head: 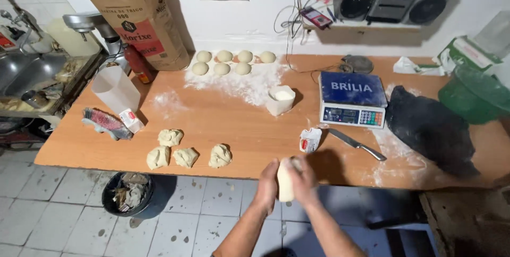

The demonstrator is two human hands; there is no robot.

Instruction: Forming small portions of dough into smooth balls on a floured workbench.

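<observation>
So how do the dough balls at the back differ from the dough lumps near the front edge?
The dough balls are smooth, round and lined up in two neat rows on scattered flour; the dough lumps are ragged, uneven and loosely spread on bare wood. There are seven balls but four lumps. Both groups are pale dough on the table.

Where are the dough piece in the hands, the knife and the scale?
dough piece (285,182), head view, its pale middle between both hands.
knife (355,144), head view, where blade meets handle.
scale (353,89), head view, its blue top.
</observation>
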